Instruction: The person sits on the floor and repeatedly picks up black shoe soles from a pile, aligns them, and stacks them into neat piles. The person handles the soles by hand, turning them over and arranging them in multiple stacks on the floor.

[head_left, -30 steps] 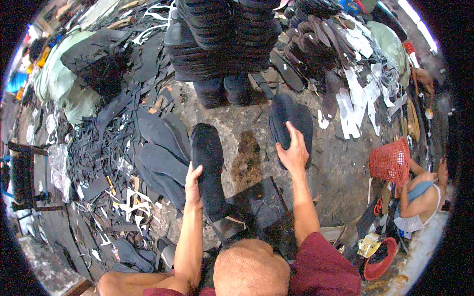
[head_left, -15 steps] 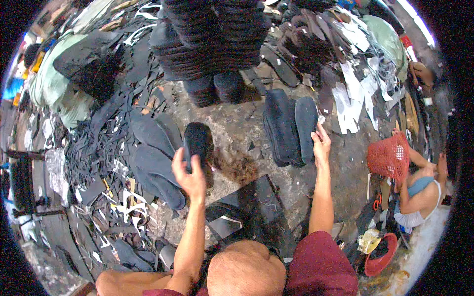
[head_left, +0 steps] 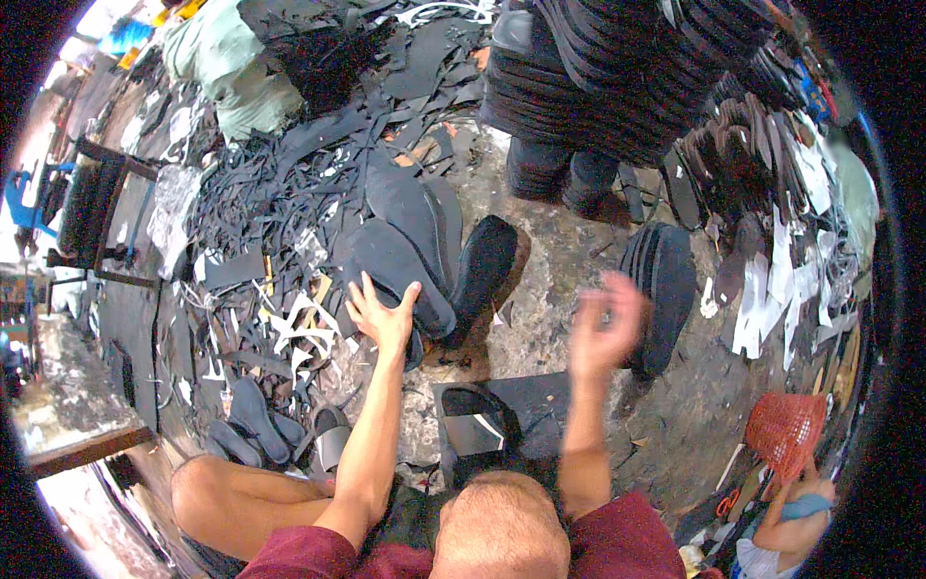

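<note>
My left hand [head_left: 386,318] lies with fingers spread at the lower end of several loose dark grey shoe soles [head_left: 386,253], which overlap on the floor. Its fingertips reach the nearest sole; whether they press on it I cannot tell. Just right of these rests a black sole pile [head_left: 489,259], leaning slightly. My right hand [head_left: 610,320] is smeared by motion, so its fingers are unclear. It is beside the left edge of a stack of black soles [head_left: 673,289]. Between my forearms, a dark slide sandal with a pale strap [head_left: 475,432] sits on a dark sheet [head_left: 540,410].
Tall stacks of black soles [head_left: 598,87] rise at the far side. Black offcuts [head_left: 280,207] and white scraps [head_left: 304,323] litter the left. White strips [head_left: 767,299] lie right. Another person [head_left: 791,526] sits at lower right by a red basket [head_left: 786,434].
The view has turned left. My left hand has moved from beside the black sole pile onto the grey soles. My right hand has left the right-hand sole stack's outer side and moved left.
</note>
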Demonstrator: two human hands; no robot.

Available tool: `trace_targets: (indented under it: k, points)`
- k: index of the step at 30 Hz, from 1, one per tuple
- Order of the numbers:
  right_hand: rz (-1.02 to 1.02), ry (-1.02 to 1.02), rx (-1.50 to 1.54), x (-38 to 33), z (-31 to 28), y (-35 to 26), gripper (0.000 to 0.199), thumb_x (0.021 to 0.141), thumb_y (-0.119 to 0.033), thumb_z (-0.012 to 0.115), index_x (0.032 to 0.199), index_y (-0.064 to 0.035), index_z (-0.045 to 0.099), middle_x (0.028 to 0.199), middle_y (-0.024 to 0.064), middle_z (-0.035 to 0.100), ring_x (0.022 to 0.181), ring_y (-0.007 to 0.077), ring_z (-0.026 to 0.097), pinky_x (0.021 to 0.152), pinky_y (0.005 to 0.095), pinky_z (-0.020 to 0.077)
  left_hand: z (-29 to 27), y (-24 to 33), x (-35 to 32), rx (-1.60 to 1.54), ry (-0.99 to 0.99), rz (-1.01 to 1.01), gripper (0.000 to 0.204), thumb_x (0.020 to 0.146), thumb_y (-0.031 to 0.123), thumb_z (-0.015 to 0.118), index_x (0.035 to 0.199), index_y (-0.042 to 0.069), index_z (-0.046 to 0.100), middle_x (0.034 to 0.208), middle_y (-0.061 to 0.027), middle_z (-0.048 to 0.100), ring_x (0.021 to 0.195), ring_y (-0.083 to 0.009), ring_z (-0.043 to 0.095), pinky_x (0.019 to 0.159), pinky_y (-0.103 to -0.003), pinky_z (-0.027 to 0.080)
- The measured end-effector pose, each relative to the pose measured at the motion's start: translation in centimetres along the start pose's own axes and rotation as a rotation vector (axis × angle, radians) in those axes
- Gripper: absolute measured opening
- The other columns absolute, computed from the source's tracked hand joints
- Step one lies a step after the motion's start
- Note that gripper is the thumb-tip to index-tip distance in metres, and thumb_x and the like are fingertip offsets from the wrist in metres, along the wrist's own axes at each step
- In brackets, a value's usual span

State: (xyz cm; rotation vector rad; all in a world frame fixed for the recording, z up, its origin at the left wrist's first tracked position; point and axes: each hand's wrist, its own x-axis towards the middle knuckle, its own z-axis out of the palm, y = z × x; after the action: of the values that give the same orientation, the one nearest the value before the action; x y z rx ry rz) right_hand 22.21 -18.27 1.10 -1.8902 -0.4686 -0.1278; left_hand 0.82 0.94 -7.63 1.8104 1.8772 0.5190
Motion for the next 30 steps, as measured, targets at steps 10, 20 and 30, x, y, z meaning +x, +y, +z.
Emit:
trace_targets:
  k: [10,20,30]
  points:
    - [-0.135,-0.421,-0.121,-11.3,12.6,-2.3,0.074,0.071,-0.018,0.079,0.141,-0.0111,0.057,0.148,0.0289,0.044,0.132,0.0445,0.046,0.105,0.0526,0.0416,-0.9,-3.8,-2.4,-0.209,0.061,0.140,0.100,0.074,0.014,0.084,0.157,0.003,0.030,0.161,-0.0299,0.026,0.149,-0.0439,0.028,0.122,-0.047,0.027]
    - [0.165,-0.248,-0.376,-9.5,8.5,3.3,0.077,0.070,-0.028,0.087,0.139,-0.0217,0.052,0.156,0.0289,0.033,0.143,0.0508,0.032,0.117,0.0567,0.0290,-0.7,-3.5,1.2,-0.949,-0.234,-0.143,0.088,0.075,-0.001,0.081,0.152,0.004,0.037,0.134,-0.0167,0.059,0.111,-0.0287,0.064,0.095,-0.040,0.053]
    - [-0.083,-0.977,-0.040,-9.4,14.5,-7.6,0.093,0.073,-0.041,0.088,0.151,-0.0096,0.047,0.152,0.0247,0.045,0.136,0.0407,0.049,0.113,0.0440,0.0412,-4.5,-2.7,0.7,-1.365,-0.508,-0.441,0.058,0.099,0.033,0.064,0.147,0.005,0.048,0.123,-0.0072,0.067,0.115,-0.0211,0.062,0.101,-0.038,0.048]
